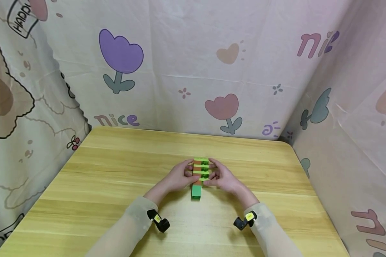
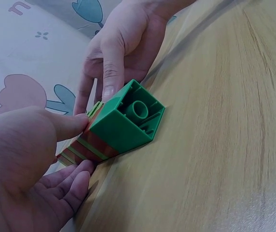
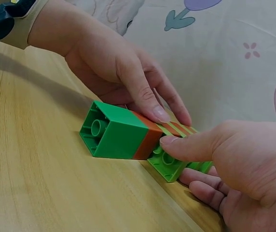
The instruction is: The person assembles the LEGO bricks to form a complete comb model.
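Observation:
A stack of toy building bricks [image 1: 197, 174] lies on its side on the table, between both hands. At its near end is a dark green brick [image 2: 124, 122], its hollow underside with a round tube facing outward. Beyond that, orange bricks [image 3: 146, 142] alternate with thin lime-green plates [image 3: 166, 166], which stick out toward the right. My left hand [image 1: 180, 175] grips the stack from the left, thumb on top. From the right, my right hand [image 1: 224, 177] holds the lime plates between thumb and fingers. Its fingertips are partly hidden behind the plates in the right wrist view.
The wooden table [image 1: 115, 214] extends around the bricks on all sides. A patterned cloth [image 1: 180, 53] hangs behind it and along both sides. A small dark camera is strapped to each sleeve [image 1: 138, 217].

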A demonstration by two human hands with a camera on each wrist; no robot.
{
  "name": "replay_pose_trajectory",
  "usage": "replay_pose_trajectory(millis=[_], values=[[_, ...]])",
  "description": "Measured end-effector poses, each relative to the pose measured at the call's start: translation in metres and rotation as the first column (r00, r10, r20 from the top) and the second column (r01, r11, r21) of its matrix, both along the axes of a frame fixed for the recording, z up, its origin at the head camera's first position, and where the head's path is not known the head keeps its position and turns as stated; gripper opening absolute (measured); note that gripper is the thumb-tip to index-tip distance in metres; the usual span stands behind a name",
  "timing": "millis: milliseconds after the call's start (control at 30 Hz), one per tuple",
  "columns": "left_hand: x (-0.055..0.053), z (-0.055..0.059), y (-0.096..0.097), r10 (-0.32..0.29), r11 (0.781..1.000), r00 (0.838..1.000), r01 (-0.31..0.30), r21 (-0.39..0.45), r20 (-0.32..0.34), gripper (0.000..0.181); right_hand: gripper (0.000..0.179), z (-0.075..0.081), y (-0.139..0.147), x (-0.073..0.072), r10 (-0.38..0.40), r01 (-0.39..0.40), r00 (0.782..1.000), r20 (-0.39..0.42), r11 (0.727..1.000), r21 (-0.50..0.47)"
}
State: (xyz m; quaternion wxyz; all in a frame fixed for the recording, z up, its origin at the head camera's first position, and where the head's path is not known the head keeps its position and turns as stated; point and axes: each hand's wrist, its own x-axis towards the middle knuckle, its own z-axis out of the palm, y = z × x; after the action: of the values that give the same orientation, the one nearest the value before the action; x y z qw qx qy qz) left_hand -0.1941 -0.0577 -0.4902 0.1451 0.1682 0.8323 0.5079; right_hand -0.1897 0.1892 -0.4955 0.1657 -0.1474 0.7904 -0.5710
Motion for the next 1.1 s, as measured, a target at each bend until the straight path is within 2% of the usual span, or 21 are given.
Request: replay_pose_trajectory(millis=[533,867,1100], values=[[0.006,0.001,-0.003,0.013,1.0,1.0,-0.013,0.027,0.005,0.08,0.106,0.001,0.006,0.006,-0.016,0.016,1.0,0.017,1.0,-0.025],[0.007,0.003,-0.01,0.043,0.999,0.999,-0.043,0.002,-0.027,0.079,0.1,0.005,0.007,0.01,-0.023,0.024,1.0,0.013,0.998,-0.061],[0.009,0.004,-0.014,0.047,0.999,0.998,-0.046,0.019,-0.049,0.077,0.099,0.007,0.01,0.015,-0.034,0.034,0.999,0.003,0.998,-0.048]])
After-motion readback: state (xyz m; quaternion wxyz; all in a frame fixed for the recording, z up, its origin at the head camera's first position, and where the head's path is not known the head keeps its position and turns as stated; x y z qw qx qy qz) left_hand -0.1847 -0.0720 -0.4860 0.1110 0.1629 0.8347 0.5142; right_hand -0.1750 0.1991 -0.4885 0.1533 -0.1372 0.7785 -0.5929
